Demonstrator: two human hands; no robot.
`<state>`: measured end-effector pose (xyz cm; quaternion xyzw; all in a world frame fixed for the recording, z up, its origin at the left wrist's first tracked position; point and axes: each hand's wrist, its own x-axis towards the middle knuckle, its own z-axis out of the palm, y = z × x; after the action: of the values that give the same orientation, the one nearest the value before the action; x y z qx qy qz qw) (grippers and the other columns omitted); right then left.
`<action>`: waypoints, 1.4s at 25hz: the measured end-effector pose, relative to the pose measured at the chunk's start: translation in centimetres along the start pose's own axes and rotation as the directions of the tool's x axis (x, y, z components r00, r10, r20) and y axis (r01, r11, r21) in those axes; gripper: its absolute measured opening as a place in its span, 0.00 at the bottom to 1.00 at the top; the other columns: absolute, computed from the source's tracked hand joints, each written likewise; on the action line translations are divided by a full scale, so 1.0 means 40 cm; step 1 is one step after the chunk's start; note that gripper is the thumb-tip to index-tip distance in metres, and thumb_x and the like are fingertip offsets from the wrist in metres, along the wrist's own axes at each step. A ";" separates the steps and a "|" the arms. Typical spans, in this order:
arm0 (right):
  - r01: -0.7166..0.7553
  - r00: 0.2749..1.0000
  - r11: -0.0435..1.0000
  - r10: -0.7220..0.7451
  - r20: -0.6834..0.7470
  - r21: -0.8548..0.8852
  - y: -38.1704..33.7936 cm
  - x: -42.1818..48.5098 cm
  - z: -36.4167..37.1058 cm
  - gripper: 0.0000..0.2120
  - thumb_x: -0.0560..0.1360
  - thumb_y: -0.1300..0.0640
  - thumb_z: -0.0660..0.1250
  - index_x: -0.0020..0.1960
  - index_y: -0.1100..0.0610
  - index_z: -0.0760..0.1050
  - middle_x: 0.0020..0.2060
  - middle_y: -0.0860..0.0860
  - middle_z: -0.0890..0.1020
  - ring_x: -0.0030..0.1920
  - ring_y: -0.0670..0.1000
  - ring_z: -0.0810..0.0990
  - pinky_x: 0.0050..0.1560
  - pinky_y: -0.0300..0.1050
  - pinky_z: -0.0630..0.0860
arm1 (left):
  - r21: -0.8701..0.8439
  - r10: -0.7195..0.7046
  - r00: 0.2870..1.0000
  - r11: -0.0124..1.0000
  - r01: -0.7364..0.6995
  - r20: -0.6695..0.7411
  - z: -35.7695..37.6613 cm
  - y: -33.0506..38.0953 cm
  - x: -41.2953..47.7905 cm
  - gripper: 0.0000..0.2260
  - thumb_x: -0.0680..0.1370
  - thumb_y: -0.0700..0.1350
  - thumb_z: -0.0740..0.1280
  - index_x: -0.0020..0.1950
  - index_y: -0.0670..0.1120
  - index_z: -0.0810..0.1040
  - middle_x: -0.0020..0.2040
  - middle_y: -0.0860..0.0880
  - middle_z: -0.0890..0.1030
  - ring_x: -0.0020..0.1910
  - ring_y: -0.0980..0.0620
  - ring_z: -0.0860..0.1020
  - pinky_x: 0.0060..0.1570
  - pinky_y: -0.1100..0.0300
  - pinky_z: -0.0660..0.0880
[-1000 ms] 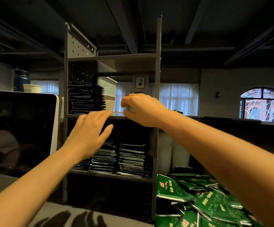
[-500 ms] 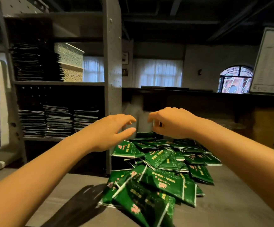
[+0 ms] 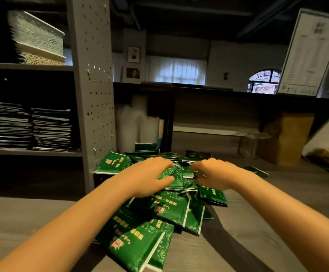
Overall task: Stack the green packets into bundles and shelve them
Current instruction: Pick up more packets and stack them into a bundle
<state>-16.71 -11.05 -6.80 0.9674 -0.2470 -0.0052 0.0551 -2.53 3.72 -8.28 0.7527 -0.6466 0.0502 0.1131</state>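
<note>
Head view: your left hand (image 3: 146,178) gripped green packets (image 3: 171,211) atop the loose pile, centre frame. Your right hand (image 3: 214,174) was curled beside it, grip unclear. Glossy, crisscrossed packets risked sliding across the counter (image 3: 32,222) or fanning, likely spoiling the bundle.

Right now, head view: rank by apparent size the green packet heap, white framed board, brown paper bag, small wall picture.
1. green packet heap, though nearest the camera
2. white framed board
3. brown paper bag
4. small wall picture
</note>
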 end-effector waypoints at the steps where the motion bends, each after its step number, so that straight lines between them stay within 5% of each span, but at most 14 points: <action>1: -0.017 1.000 1.000 0.017 0.023 0.014 0.020 0.008 0.020 0.17 0.78 0.51 0.61 0.67 0.50 0.69 0.60 0.53 0.77 0.58 0.56 0.76 0.55 0.52 0.75 | 0.008 -0.005 1.000 1.000 0.005 0.016 0.022 0.004 0.013 0.22 0.80 0.56 0.56 0.73 0.51 0.61 0.72 0.51 0.66 0.70 0.53 0.64 0.68 0.54 0.63; 10: -0.215 0.976 0.965 0.209 0.058 0.149 0.122 0.087 0.147 0.20 0.78 0.44 0.59 0.66 0.52 0.69 0.60 0.54 0.78 0.58 0.57 0.77 0.57 0.51 0.75 | 0.214 -0.123 0.992 0.969 0.122 -0.007 0.168 0.051 0.132 0.29 0.79 0.61 0.53 0.76 0.49 0.54 0.77 0.48 0.55 0.75 0.47 0.53 0.72 0.47 0.52; 16: -0.341 0.940 0.921 0.329 0.095 0.186 0.151 0.088 0.195 0.39 0.75 0.36 0.59 0.77 0.51 0.45 0.71 0.56 0.67 0.68 0.60 0.69 0.64 0.55 0.70 | 0.202 -0.124 0.992 0.971 0.129 -0.035 0.181 0.039 0.122 0.29 0.79 0.62 0.52 0.76 0.51 0.52 0.77 0.51 0.52 0.76 0.49 0.50 0.73 0.49 0.47; 24: -0.292 0.950 0.813 0.186 0.251 0.503 0.177 0.056 0.176 0.52 0.66 0.43 0.75 0.77 0.46 0.45 0.76 0.54 0.57 0.74 0.57 0.60 0.71 0.53 0.62 | 0.161 -0.089 0.992 0.982 0.103 -0.094 0.197 0.037 0.111 0.27 0.79 0.62 0.51 0.76 0.53 0.53 0.77 0.54 0.53 0.75 0.53 0.50 0.72 0.54 0.47; 28: -0.216 0.976 0.759 0.186 0.114 0.614 0.174 0.033 0.158 0.43 0.68 0.54 0.76 0.75 0.46 0.54 0.73 0.55 0.59 0.70 0.58 0.66 0.67 0.54 0.68 | 0.129 -0.079 0.988 0.987 0.097 -0.136 0.197 0.039 0.107 0.26 0.79 0.62 0.51 0.75 0.54 0.55 0.75 0.55 0.57 0.74 0.54 0.54 0.72 0.56 0.49; 32: -0.117 0.965 0.598 0.258 -0.052 0.793 0.177 0.020 0.126 0.32 0.73 0.62 0.70 0.73 0.48 0.61 0.67 0.53 0.67 0.46 0.49 0.79 0.43 0.41 0.81 | 0.118 -0.023 0.962 0.991 0.057 -0.271 0.176 0.046 0.103 0.37 0.69 0.66 0.36 0.74 0.54 0.56 0.73 0.58 0.62 0.71 0.57 0.58 0.69 0.60 0.52; 33: -0.055 0.950 0.535 0.288 -0.121 0.843 0.176 0.018 0.121 0.32 0.74 0.62 0.69 0.73 0.49 0.61 0.68 0.52 0.67 0.46 0.48 0.79 0.42 0.37 0.80 | 0.077 -0.028 0.947 0.996 0.055 -0.319 0.170 0.048 0.102 0.36 0.70 0.66 0.36 0.74 0.54 0.56 0.73 0.57 0.62 0.71 0.58 0.59 0.69 0.61 0.52; 35: 0.080 0.910 0.415 0.340 -0.236 0.906 0.167 0.019 0.115 0.32 0.74 0.64 0.67 0.74 0.49 0.60 0.72 0.50 0.65 0.62 0.49 0.73 0.54 0.35 0.71 | -0.054 -0.056 0.917 0.998 0.038 -0.394 0.160 0.053 0.101 0.29 0.77 0.64 0.46 0.75 0.53 0.56 0.73 0.56 0.63 0.72 0.57 0.60 0.69 0.61 0.54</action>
<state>-19.41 -17.72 -10.64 0.8023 -0.2707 0.3221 -0.4234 -4.42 -1.96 -13.35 0.7395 -0.5932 0.1837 0.2598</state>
